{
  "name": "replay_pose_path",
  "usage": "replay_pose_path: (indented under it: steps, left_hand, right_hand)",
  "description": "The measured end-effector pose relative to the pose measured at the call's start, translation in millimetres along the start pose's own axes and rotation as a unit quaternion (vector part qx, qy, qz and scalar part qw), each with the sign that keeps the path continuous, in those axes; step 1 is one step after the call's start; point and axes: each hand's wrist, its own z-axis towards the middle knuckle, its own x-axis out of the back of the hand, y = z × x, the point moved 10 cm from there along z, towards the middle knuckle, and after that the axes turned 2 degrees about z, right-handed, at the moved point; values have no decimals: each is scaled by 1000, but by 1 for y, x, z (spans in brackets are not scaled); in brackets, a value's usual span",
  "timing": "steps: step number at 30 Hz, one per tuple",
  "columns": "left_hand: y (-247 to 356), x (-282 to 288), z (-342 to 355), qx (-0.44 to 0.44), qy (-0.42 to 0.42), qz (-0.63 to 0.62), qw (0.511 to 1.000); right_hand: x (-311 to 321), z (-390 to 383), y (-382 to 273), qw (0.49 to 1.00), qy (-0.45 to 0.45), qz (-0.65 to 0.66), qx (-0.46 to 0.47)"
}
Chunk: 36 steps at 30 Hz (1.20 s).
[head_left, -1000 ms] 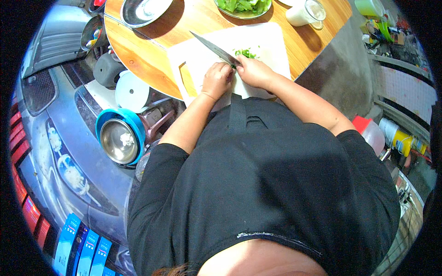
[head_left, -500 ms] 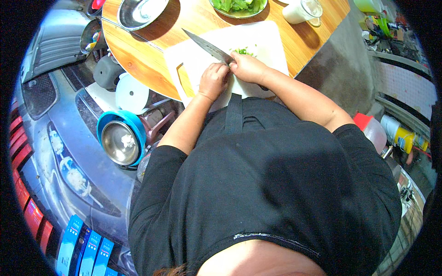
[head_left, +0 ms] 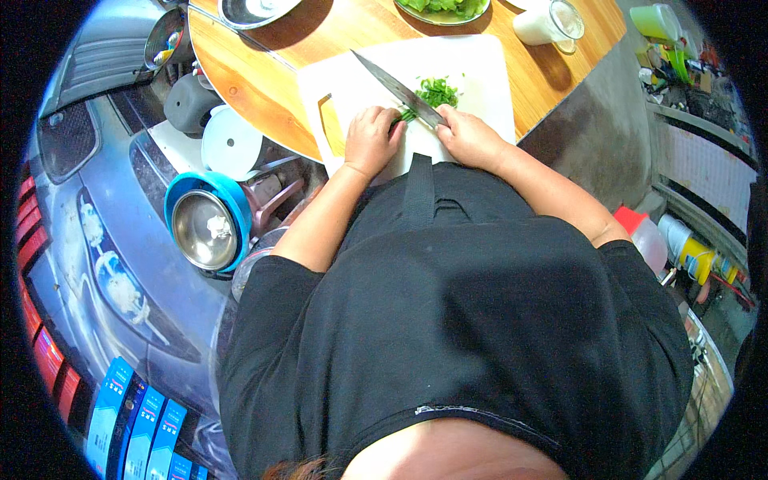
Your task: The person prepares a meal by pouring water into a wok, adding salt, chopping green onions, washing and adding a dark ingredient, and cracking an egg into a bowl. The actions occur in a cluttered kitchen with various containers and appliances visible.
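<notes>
My right hand (head_left: 470,139) is closed around the handle of a kitchen knife (head_left: 390,83), whose long blade slants up and to the left across a white cutting board (head_left: 486,68). My left hand (head_left: 374,139) rests on the board, fingers curled over some greens (head_left: 409,115) that show between its fingertips and the blade. Most of those greens are hidden under the fingers. On the far side of the blade lies a small heap of chopped greens (head_left: 437,90), with a few bits scattered around it.
The board sits on a round wooden table (head_left: 240,84). Beyond it are a metal bowl (head_left: 248,20), a plate of green leaves (head_left: 444,16) and a glass mug of something white (head_left: 544,26). Left of me, a steel bowl (head_left: 188,240) sits in a blue basin (head_left: 174,192), beside a pale stool (head_left: 232,136).
My hands, close together before, are now apart. The right one has moved right and nearer with the knife. More of the chopped greens shows. The whole view has shifted slightly.
</notes>
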Motion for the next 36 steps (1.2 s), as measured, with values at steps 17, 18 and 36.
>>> replay_pose_path:
  steps: [17, 18, 36]
  left_hand:
    - [9, -11, 19, -34, 18, 16, 999]
    - [8, -16, 19, -29, 1, 21, 999]
    - [16, -7, 0, -113, 15, 2, 993]
  right_hand:
    - [4, 5, -4, 996, 19, -78, 27]
    - [1, 10, -5, 996, 21, -88, 27]
    - [-7, 31, -4, 999, -1, -35, -1]
